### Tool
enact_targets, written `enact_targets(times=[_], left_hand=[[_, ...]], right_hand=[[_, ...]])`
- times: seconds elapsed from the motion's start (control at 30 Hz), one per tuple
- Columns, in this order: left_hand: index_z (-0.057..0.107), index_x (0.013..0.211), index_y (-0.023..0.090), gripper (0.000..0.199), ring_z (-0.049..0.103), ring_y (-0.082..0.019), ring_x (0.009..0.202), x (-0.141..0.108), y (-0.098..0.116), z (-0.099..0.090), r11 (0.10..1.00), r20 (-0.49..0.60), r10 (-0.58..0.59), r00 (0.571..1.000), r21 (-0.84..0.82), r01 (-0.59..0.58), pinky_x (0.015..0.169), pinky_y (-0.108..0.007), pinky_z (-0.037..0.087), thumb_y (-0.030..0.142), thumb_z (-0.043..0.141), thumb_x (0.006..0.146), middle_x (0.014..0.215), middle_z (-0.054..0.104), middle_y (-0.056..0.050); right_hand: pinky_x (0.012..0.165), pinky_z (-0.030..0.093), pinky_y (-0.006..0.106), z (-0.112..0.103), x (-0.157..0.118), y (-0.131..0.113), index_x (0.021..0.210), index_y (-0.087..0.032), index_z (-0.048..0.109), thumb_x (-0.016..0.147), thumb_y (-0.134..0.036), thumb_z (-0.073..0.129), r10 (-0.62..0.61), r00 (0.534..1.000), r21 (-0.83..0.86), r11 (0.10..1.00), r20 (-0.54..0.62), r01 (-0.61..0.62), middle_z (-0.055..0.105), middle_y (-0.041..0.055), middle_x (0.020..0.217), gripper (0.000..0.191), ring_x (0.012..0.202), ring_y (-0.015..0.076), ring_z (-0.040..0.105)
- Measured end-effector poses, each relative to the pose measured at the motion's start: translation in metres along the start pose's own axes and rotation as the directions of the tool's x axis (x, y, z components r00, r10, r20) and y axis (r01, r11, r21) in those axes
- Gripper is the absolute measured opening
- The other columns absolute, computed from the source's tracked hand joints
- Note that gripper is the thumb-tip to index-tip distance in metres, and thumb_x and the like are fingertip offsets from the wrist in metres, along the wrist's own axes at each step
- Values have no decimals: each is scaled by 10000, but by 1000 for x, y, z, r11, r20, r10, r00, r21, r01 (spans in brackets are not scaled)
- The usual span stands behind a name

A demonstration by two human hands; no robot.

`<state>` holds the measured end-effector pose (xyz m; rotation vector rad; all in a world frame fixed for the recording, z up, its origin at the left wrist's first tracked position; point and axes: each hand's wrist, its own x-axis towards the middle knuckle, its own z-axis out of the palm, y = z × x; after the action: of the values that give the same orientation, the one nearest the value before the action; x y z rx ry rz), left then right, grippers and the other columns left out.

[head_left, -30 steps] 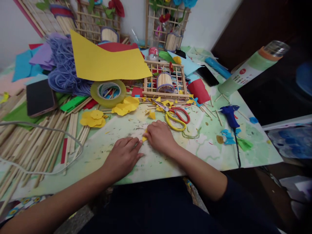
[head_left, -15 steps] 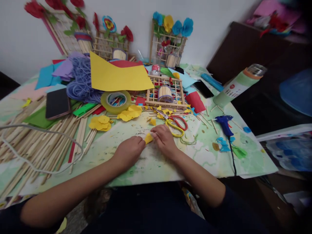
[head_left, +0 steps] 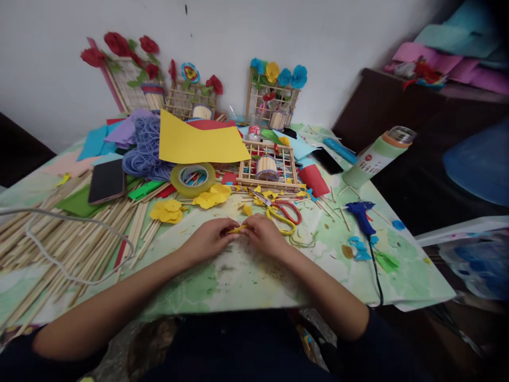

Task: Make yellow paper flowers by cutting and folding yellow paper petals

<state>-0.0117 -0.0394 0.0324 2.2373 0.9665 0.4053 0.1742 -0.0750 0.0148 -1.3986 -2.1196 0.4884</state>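
Between my two hands, low over the front middle of the table, is a small folded piece of yellow paper. My left hand pinches its left end, and my right hand grips the right end. Scissors with red and yellow handles lie just beyond my right hand, beside a small yellow scrap. Yellow paper flower shapes rest beyond my left hand, near a roll of clear tape.
Wooden sticks and a white cable cover the left side. A blue glue gun and a green bottle stand right. Behind are yellow paper, blue yarn and a stick frame.
The yellow piece has turned and now shows as a thin, flatter strip. My hands have shifted slightly around it. The whole view has tilted up, showing more wall.
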Motion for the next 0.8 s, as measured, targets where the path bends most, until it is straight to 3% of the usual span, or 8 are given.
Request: enact_targets(times=[0.13, 0.27, 0.33, 0.4, 0.47, 0.53, 0.63, 0.8], left_hand=[[636, 671, 152, 254, 520, -148, 599, 15, 0, 1, 975, -2, -43, 999, -217, 41, 557, -230, 369, 369, 559, 779, 608, 600, -13], [654, 644, 140, 280, 494, -108, 492, 23, -2, 12, 740, 57, -239, 969, -636, 220, 484, -200, 347, 406, 631, 727, 548, 596, -11], [674, 646, 135, 265, 489, -99, 478, 25, -3, 18, 627, 99, -278, 956, -735, 258, 475, -193, 340, 392, 664, 710, 535, 598, -18], [687, 638, 130, 253, 487, -98, 473, 26, -3, 23, 567, 143, -258, 955, -778, 270, 474, -193, 339, 373, 681, 706, 528, 602, -29], [698, 635, 127, 263, 497, -102, 480, 26, -3, 26, 557, 184, -210, 960, -784, 272, 487, -198, 353, 374, 673, 720, 530, 610, -41], [711, 660, 126, 292, 517, -109, 505, 25, -2, 25, 576, 212, -163, 964, -772, 268, 516, -203, 379, 394, 642, 750, 558, 628, -54], [720, 710, 121, 347, 547, -127, 557, 25, 1, 22, 615, 232, -115, 966, -747, 253, 566, -222, 418, 430, 585, 789, 623, 656, -76], [703, 808, 144, 253, 568, -136, 618, 24, 1, 22, 664, 75, -208, 975, -722, 197, 588, -227, 437, 381, 626, 762, 730, 681, -61]], right_hand=[[704, 389, 257, -20, 7, 5, 837, -171, 609, 848, -226, 557, 14, 993, 71, 997, -114, -6, 615, 30, 791, 76, 766, 155, 528], [759, 409, 285, -31, 5, 15, 893, -175, 590, 853, -246, 526, 74, 959, 137, 990, -274, -38, 609, 44, 860, 104, 823, 168, 536], [792, 418, 299, -27, 3, 17, 1014, -179, 567, 835, -303, 553, 91, 959, 217, 976, -267, -32, 614, 57, 956, 218, 881, 175, 544], [751, 426, 280, -20, 2, 16, 1003, -178, 571, 803, -309, 583, 122, 970, 292, 955, -210, -57, 621, 40, 918, 240, 828, 162, 554], [655, 407, 241, -13, 3, 15, 818, -172, 589, 791, -273, 573, 167, 974, 344, 933, -152, -107, 597, -1, 744, 106, 692, 132, 530], [587, 366, 219, -9, 5, 15, 666, -169, 549, 789, -251, 550, 206, 972, 389, 910, -116, -146, 536, -25, 625, 148, 606, 112, 481], [544, 328, 211, -11, 7, 20, 620, -165, 522, 772, -268, 555, 261, 962, 453, 868, -74, -201, 491, -34, 583, 186, 570, 103, 438], [510, 289, 202, -14, 6, 20, 604, -168, 512, 752, -272, 559, 324, 945, 431, 860, -50, -272, 446, -44, 556, 188, 537, 93, 388]])
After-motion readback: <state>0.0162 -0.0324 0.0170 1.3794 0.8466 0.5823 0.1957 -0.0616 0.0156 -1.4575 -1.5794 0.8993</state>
